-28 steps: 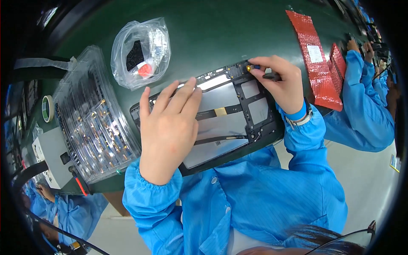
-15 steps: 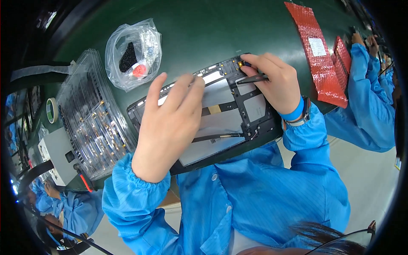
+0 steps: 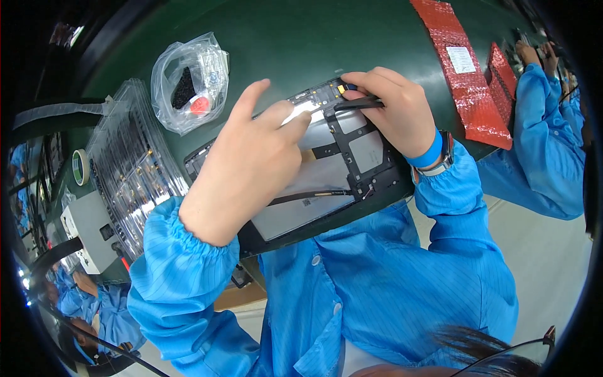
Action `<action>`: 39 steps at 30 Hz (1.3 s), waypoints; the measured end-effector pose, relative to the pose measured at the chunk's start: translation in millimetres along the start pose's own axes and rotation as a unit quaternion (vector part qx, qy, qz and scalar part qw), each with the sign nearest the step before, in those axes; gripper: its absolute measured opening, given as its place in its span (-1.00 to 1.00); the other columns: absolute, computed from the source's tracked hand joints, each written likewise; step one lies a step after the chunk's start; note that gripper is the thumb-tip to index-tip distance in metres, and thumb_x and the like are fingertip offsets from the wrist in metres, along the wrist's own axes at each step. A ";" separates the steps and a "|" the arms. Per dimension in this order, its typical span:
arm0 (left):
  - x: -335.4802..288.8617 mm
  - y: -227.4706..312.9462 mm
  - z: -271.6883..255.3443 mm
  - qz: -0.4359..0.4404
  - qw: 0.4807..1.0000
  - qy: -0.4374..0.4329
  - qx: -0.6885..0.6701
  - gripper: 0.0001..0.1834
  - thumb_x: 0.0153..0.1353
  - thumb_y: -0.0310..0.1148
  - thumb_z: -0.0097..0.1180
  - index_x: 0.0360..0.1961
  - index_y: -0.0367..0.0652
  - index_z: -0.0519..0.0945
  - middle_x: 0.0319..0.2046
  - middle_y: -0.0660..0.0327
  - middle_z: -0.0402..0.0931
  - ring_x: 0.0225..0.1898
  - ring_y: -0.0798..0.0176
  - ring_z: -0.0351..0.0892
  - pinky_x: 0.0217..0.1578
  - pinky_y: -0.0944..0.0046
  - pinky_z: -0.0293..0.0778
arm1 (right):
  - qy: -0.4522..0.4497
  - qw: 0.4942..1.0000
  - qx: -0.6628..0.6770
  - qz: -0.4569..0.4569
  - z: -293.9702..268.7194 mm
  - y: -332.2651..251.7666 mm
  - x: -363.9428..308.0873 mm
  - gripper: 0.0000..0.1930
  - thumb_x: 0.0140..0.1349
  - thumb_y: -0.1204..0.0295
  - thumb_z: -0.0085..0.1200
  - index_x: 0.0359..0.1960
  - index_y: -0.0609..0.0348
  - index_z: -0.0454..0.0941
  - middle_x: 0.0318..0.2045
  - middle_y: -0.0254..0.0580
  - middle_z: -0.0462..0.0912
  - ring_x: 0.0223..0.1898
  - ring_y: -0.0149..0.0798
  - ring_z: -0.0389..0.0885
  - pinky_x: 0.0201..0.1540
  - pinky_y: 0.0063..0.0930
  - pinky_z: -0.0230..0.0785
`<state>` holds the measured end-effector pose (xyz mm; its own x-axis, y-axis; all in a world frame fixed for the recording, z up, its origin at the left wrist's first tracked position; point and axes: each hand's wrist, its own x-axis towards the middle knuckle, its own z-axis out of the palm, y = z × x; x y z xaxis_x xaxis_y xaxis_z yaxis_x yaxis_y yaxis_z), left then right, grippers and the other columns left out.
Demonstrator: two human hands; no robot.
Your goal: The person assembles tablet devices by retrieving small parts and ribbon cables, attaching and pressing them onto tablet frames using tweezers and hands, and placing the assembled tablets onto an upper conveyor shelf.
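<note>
An opened tablet housing [image 3: 308, 217], black-framed with a silvery inner panel, lies tilted near the table's front edge. My left hand [image 3: 248, 157] is over its left part, fingers spread, and two fingertips reach down toward the top edge. Whether they touch it is hard to tell. My right hand [image 3: 402, 113] holds black tweezers [image 3: 357, 105] pointing left across the frame. Its thumb and index finger meet at the upper right corner, beside a small yellow-and-dark part [image 3: 343, 89]. A dark flat cable [image 3: 314, 196] crosses the lower panel.
Clear trays [image 3: 135, 163] holding several small parts are stacked at left, by a tape roll [image 3: 80, 166] and a grey-white box [image 3: 94, 232]. A clear plastic bag [image 3: 217, 78] lies beyond the tablet. Red bubble wrap [image 3: 458, 94] is at right, near a co-worker's blue sleeve [image 3: 534, 132].
My left hand has lifted and turned, its index finger now pointing up and away. The tablet and my right hand with the tweezers have shifted slightly left in the picture.
</note>
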<state>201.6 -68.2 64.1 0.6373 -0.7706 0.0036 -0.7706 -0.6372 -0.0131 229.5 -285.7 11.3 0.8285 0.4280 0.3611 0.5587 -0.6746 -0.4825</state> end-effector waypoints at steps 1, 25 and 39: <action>1.7 -0.6 -0.9 0.014 1.000 -0.013 -0.011 -0.80 -0.11 -0.48 0.02 -0.40 -0.22 0.62 -0.16 0.31 0.49 -0.05 0.30 0.40 0.16 -0.01 0.10 | -0.005 1.000 0.003 0.005 -0.5 -0.2 0.5 -0.67 -0.15 0.58 0.10 -0.23 0.15 0.51 -0.42 -0.15 0.52 -0.37 -0.09 0.52 -0.34 -0.38 0.40; -108.1 80.7 6.1 -0.116 0.717 0.014 -0.687 -0.59 0.00 -0.58 -0.04 -0.04 -0.21 0.45 -0.04 0.05 0.42 -0.06 0.05 0.44 -0.05 0.22 0.34 | -0.138 0.968 -0.073 -0.195 15.8 -46.5 38.5 -0.54 -0.22 0.58 0.13 -0.15 0.02 0.51 -0.24 -0.38 0.50 -0.45 -0.24 0.54 -0.44 -0.49 0.38; -113.6 130.9 61.9 -0.273 0.205 0.085 -0.936 -0.47 0.22 -0.31 -0.14 0.12 -0.48 0.19 0.19 -0.15 0.10 0.18 0.04 0.20 0.13 0.19 0.17 | -0.201 0.954 -0.048 -0.220 12.5 -51.4 35.0 -0.56 -0.23 0.57 0.13 -0.16 0.12 0.50 -0.18 -0.29 0.49 -0.41 -0.19 0.57 -0.38 -0.39 0.44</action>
<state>29.0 -63.7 0.1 0.7484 -0.4690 -0.4690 0.6586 0.6094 0.4415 230.2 -228.6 38.8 0.4736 0.8646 0.1679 0.8650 -0.4207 -0.2736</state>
